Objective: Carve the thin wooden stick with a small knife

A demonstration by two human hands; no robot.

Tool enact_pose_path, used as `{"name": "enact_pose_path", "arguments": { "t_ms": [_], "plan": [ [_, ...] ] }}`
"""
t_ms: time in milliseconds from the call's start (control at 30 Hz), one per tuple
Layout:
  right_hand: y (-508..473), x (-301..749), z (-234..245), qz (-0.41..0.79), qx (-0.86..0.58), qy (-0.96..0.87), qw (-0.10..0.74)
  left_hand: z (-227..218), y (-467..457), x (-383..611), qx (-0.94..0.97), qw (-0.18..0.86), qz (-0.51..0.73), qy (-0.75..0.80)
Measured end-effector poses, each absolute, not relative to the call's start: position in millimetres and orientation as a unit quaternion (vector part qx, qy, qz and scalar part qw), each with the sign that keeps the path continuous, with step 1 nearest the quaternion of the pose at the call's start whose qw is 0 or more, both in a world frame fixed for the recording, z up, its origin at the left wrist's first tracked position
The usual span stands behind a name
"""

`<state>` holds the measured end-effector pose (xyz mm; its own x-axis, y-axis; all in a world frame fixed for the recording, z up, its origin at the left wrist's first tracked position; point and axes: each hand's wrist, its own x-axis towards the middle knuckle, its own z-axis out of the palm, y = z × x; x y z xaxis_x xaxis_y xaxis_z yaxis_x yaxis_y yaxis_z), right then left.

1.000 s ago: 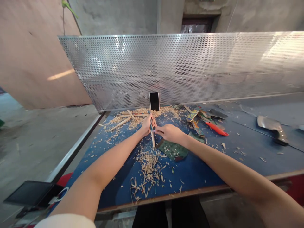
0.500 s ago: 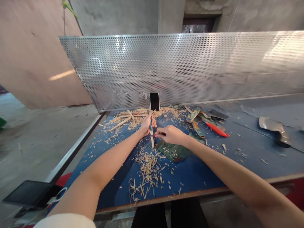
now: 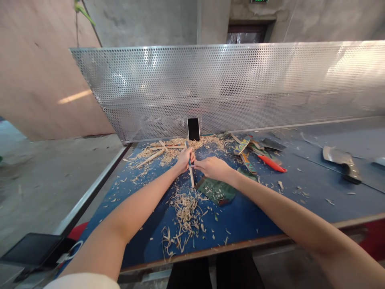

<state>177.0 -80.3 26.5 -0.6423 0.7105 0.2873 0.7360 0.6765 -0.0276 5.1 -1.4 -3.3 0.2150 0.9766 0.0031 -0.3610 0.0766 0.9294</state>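
Note:
My left hand [image 3: 184,159] is wrapped around the upper part of a narrow wooden stick [image 3: 191,178], partly coated blue-green. The stick slants down toward me, and its bare pale end reaches the table. Closed round a small knife [image 3: 193,166], my right hand [image 3: 213,167] holds its thin blade across the stick just below the left hand. Most of the knife is hidden by the fingers. Curled wood shavings [image 3: 186,210] lie in a heap below the stick. Beside its lower end is a green cloth-like piece [image 3: 218,190] sprinkled with chips.
A phone [image 3: 193,129] leans upright against the perforated metal panel [image 3: 168,88] at the back. Pale sticks [image 3: 152,157] lie left among shavings. Printed wood strips [image 3: 243,146], a red-handled tool [image 3: 272,163] and a curved metal piece [image 3: 341,158] lie right on the blue table [image 3: 249,224].
My right hand has moved slightly up along the stick, closer to my left hand, taking the knife with it. The left hand still grips the stick. The whole view has shifted a little.

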Motion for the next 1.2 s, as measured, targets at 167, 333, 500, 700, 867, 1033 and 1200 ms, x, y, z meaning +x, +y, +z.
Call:
{"name": "enact_pose_path", "arguments": {
  "t_ms": [167, 333, 500, 700, 867, 1033, 1200],
  "plan": [
    [-91, 177, 32, -0.004, -0.391, -0.912, 0.125, -2, -3, 4, 0.429, 0.648, 0.527, 0.346],
    [-98, 184, 34, 0.013, -0.375, -0.916, 0.140, 0, -5, 5, 0.436, 0.646, 0.521, 0.348],
    [-87, 187, 25, -0.017, -0.401, -0.899, 0.174, 1, -5, 6, 0.442, 0.641, 0.521, 0.351],
    [-83, 178, 16, -0.049, -0.398, -0.903, 0.154, -1, -4, 5, 0.439, 0.651, 0.513, 0.346],
    [-94, 173, 27, -0.001, -0.432, -0.891, 0.140, -2, -3, 4, 0.420, 0.657, 0.523, 0.343],
    [-110, 176, 41, 0.087, -0.375, -0.917, 0.108, 0, -7, 4, 0.433, 0.658, 0.522, 0.328],
    [-110, 179, 42, 0.107, -0.345, -0.921, 0.145, 2, -7, 4, 0.422, 0.666, 0.517, 0.335]
  ]
}}
